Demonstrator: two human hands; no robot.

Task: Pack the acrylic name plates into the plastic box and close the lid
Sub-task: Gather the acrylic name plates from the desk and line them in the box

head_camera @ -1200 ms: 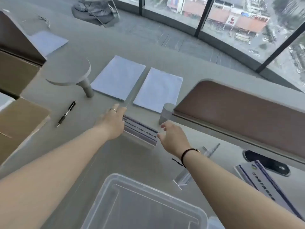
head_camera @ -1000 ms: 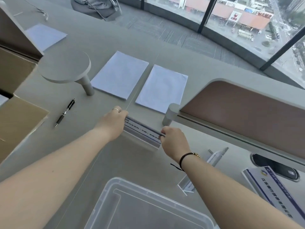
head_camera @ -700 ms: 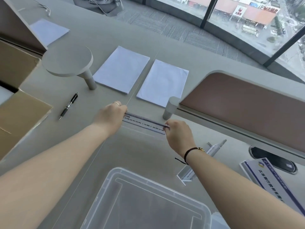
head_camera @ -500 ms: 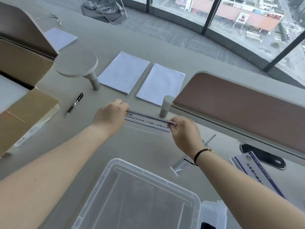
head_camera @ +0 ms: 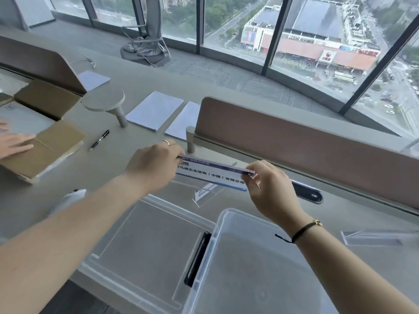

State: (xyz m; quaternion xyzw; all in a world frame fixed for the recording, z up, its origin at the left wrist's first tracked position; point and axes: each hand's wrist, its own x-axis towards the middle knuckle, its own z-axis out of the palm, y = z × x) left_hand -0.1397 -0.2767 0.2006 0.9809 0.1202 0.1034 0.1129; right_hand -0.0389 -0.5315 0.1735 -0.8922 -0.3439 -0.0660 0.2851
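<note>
So the clear plastic box (head_camera: 260, 268) sits at the near edge of the desk (head_camera: 140, 87) and it looks bare inside, nothing in it that I can make out; its lid (head_camera: 145, 241) lies flat just left of it, touching or nearly touching the box's left wall, with a black latch (head_camera: 196, 259) along that seam. Over on the far left there's an open cardboard box (head_camera: 45, 137) with something pale and flat inside; someone else's hand (head_camera: 13, 141) rests on its flap.

The name plate (head_camera: 213, 172) is held up off the desk, just beyond the box's far rim; left hand (head_camera: 154, 168) has its fingers curled round the left end, right hand (head_camera: 269, 184) pinches the right end between thumb and fingertips; the plate is roughly level with its printed face tilted toward the camera.

Other stuff: a second acrylic plate (head_camera: 205, 193) stands on the desk right under the held one, between the lid and the box; a third one (head_camera: 374, 237) lies flat to the right of the box, well apart. A brown desk divider (head_camera: 306, 141) runs across behind the hands; two stacks of white paper (head_camera: 155, 109) lie beyond the left hand, a pen (head_camera: 99, 139) to their left, and a round grey stand (head_camera: 106, 103) near that; a dark oval slot (head_camera: 308, 193) sits in the desk by the right hand.
</note>
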